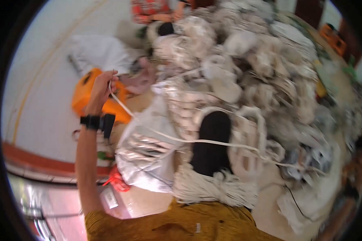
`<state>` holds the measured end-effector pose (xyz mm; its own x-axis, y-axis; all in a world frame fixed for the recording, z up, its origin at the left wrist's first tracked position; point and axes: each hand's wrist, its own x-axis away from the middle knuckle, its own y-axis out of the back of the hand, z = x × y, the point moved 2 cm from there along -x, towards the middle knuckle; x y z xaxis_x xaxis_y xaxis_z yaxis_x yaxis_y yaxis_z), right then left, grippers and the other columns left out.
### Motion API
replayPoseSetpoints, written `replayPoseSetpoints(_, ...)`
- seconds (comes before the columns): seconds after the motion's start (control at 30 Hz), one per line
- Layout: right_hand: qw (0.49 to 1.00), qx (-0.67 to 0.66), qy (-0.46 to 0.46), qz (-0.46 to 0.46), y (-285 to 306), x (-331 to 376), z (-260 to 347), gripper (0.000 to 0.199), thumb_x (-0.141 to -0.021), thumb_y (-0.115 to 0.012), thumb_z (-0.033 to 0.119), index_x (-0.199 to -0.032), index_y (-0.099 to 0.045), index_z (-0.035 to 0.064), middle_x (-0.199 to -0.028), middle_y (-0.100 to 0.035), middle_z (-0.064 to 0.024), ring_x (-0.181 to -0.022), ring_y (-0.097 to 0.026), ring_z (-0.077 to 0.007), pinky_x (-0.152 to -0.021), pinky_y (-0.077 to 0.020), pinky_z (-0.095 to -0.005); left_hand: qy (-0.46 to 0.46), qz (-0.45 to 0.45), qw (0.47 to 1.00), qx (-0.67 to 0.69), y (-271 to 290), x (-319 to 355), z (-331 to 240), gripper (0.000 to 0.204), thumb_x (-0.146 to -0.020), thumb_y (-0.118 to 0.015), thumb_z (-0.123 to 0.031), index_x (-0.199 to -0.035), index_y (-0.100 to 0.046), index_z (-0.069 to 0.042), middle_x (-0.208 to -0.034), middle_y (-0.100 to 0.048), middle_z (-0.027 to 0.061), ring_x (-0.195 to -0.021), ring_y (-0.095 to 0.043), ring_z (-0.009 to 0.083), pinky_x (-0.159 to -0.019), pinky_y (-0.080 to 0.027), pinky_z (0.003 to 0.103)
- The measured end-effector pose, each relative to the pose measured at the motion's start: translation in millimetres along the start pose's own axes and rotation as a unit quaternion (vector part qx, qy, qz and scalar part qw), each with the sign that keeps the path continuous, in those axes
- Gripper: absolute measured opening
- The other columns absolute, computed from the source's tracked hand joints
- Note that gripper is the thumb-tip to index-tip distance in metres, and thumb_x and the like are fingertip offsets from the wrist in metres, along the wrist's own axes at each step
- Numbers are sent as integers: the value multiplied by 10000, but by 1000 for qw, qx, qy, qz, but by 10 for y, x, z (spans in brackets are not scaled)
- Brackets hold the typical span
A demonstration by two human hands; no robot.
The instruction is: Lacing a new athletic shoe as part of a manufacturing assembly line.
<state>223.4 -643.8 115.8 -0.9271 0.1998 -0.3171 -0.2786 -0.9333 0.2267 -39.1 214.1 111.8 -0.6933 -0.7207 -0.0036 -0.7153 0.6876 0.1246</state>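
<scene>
My left hand [103, 87] is raised at the left, its fingers pinched round the end of a white cord [161, 134]. From there the cord slants down and runs across a black oval sole [213, 138], then on to the right. The sole has a pale rim and lies in front of my body. Just below it rests a tied bundle of white cord [217, 188]. My right hand [358, 162] is at the far right rim of the picture, dark and blurred. Its fingers do not show clearly, nor whether they touch the cord.
A large heap of whitish woven pieces [261, 64] and cord fills the far middle and right. An orange plastic thing [84, 94] stands behind my left hand. A white sack [145, 152] and a red bag [117, 180] lie at the left. Another person's checked sleeve [147, 8] shows at the top.
</scene>
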Motion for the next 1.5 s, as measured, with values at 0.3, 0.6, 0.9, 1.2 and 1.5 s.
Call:
replayPoseSetpoints(0.3, 870, -101, -163, 454, -3292, 1865, -322, 192, -763, -598, 204, -758, -662, 23, -612, -577, -28, -512, -491, -53, -463, -362, -190, -66, 282, 949, -125, -2882, 1598, 1200, 122, -807, -518, -112, -851, -554, -4, -761, -606, 79, -716, -605, 145, -625, -481, 245)
replayPoseSetpoints(0.6, 820, -32, -227, 525, -3546, 2250, -177, 187, -761, -614, 173, -668, -607, 10, -508, -550, -32, -390, -441, -50, -382, -302, -174, -137, 283, 923, -221, -3049, 1996, 1369, 78, -783, -538, -35, -841, -545, 16, -738, -587, 152, -653, -592, 239, -589, -458, 299)
replayPoseSetpoints(0.9, 766, -154, -362, 509, -3605, 2404, -59, 142, -760, -604, 115, -705, -611, -15, -513, -567, -90, -342, -444, -85, -346, -307, -174, -41, 214, 967, -135, -2799, 1975, 1351, 84, -804, -554, -49, -867, -540, 5, -684, -588, 78, -608, -568, 92, -538, -463, 236)
replayPoseSetpoints(1.2, 774, -174, -355, 495, -3573, 2452, -56, 153, -764, -609, 135, -658, -592, 26, -498, -561, -58, -343, -413, -60, -345, -295, -170, -177, 220, 940, -192, -2871, 2063, 1399, 76, -775, -560, -18, -826, -503, -10, -660, -558, 110, -567, -559, 207, -514, -442, 286)
replayPoseSetpoints(1.5, 826, -94, -284, 478, -3429, 2590, -29, 151, -771, -594, 141, -677, -607, 23, -502, -554, -25, -383, -442, -48, -368, -319, -171, -453, 267, 772, -356, -3003, 2137, 1233, 128, -680, -541, -55, -792, -481, -42, -616, -512, 51, -583, -544, 205, -505, -454, 295)
